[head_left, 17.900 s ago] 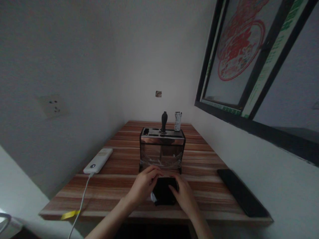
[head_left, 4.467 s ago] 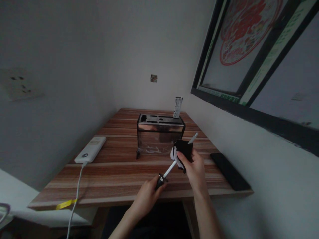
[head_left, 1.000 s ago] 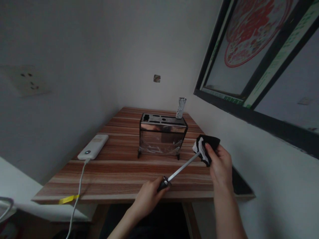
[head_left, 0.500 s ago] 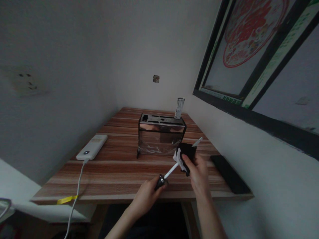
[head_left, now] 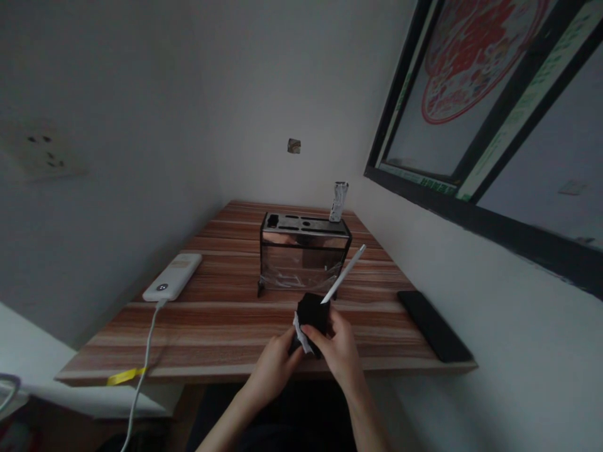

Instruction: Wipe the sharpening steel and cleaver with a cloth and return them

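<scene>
Black cloth (head_left: 313,311), with a white layer showing at its left side, is now gathered close to the left hand in the head view, where half a second ago it sat well up the pale rod (head_left: 343,274), near the tip. It has come down to the handle end, so the upper rod stands bare, slanting up and rightward past the front of the slotted metal-topped holder (head_left: 304,240); whether the two touch, I cannot tell. For the work in hand, I judge this means the cloth's pass along the rod has reached its lower limit.

The right hand (head_left: 340,348) pinches the cloth round the rod, thumb pressed on the near face. The left hand (head_left: 276,364) has its fingers curled closed round the dark handle (head_left: 294,343), mostly hidden now. Cloth and handle are held above the table (head_left: 226,333), by the middle of its near edge.

Nothing else looks shifted: the holder stands mid-table, the white power bank (head_left: 173,277) lies along the left edge, and the black slab (head_left: 436,326) lies along the right edge, by the near corner.
</scene>
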{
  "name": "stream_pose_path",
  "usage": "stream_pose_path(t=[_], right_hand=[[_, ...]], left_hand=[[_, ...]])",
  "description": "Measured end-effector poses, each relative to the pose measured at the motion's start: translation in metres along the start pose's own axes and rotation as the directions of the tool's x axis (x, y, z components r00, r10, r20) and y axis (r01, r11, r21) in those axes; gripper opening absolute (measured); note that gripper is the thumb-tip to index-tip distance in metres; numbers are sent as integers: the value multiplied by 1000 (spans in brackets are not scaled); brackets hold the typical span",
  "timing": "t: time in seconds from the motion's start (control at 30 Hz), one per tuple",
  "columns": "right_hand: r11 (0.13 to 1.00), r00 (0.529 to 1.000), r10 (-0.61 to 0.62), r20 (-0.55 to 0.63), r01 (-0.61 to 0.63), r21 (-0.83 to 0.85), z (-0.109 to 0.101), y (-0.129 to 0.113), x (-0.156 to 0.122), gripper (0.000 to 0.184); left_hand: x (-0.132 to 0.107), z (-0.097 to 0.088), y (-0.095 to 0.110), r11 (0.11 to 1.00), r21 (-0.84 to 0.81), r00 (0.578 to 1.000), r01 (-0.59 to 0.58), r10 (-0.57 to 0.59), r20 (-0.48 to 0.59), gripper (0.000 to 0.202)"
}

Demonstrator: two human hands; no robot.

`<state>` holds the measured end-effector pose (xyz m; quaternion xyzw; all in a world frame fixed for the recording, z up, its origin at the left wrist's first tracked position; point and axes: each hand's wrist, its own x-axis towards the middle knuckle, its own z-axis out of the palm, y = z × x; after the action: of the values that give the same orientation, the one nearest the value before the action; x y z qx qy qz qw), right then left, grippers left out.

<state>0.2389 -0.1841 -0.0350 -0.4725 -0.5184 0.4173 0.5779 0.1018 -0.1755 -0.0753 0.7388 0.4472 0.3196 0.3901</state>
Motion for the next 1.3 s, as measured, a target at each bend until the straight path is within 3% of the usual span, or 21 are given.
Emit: stream_pose_path(t=[0.8, 1.07, 1.3], right_hand=[[1000, 997, -29, -73, 29, -9, 0, -2, -1, 37], [996, 994, -69, -85, 64, -62, -11, -12, 9, 32], [997, 986, -74, -151, 71, -26, -29, -24, 23, 35]], left_hand=[[-1, -1, 2, 1000, 22, 1000, 0, 0, 29, 23], [-1, -1, 7, 1000, -17, 1000, -12, 13, 9, 20], [-2, 0, 9, 997, 72, 1000, 12, -14, 19, 17]])
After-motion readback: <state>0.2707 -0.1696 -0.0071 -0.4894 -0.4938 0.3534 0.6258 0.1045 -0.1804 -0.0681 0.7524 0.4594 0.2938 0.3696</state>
